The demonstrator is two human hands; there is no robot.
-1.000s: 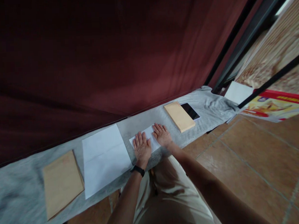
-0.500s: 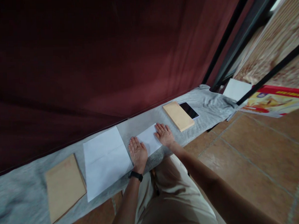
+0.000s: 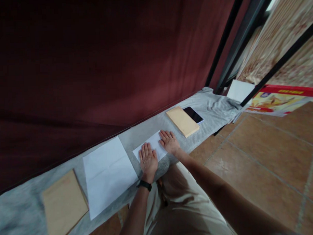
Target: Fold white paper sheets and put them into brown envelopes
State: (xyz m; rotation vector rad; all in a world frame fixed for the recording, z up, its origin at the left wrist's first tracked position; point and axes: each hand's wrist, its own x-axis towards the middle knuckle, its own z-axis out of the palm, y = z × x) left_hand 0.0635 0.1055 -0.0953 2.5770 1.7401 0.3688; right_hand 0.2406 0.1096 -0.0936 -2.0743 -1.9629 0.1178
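Overhead, grey cloth (image 3: 136, 130) — maroon curtain (image 3: 92, 58), tiled floor (image 3: 263, 155), hands (image 3: 157, 153) flat.

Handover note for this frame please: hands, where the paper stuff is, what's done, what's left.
Left hand: flat, palm down on the small folded white sheet.
Right hand: flat on the same sheet's right end.
Large white sheet lies to the left, unfolded; brown envelopes at far left and right, dark phone beside the right one.
Done: small sheet appears folded, being pressed.
Left: probably the large sheet; envelopes untouched.
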